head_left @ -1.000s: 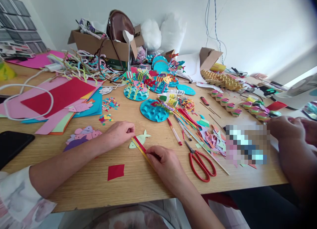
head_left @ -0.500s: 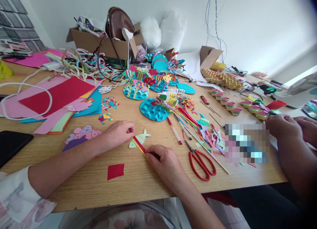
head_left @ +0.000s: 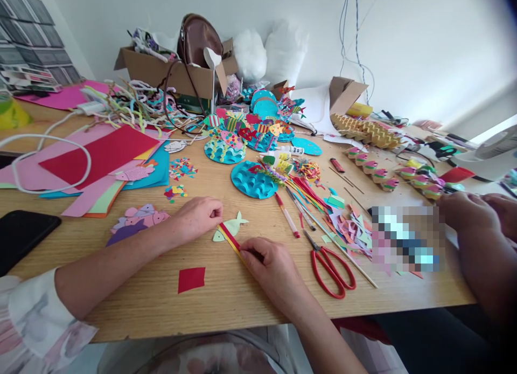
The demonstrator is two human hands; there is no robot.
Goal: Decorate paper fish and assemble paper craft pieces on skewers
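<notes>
Between my two hands, red and yellow paper strips [head_left: 230, 236] are stretched side by side above a pale green paper fish [head_left: 234, 227]. My left hand [head_left: 204, 212] pinches their upper end, fingers closed. The lower end is gripped by my right hand [head_left: 264, 261], thumb against the bent fingers. The fish lies flat on the table, its head left of the strips and its tail to the right. A red paper square [head_left: 191, 280] rests nearer the table's front edge. Red-handled scissors [head_left: 332, 269] lie to the right of my right hand.
A blue scalloped disc [head_left: 253, 181] sits beyond my hands, with finished fish decorations [head_left: 232, 131] behind it. Stacked paper fish [head_left: 137, 223] lie left, near a black phone [head_left: 26, 236]. Paper scraps [head_left: 351, 228] spread rightward. Another person's hands [head_left: 464, 217] are at the far right.
The whole view has shifted slightly, with things appearing a little further right. Both hands keep their hold on the strips, and nothing else has visibly moved.
</notes>
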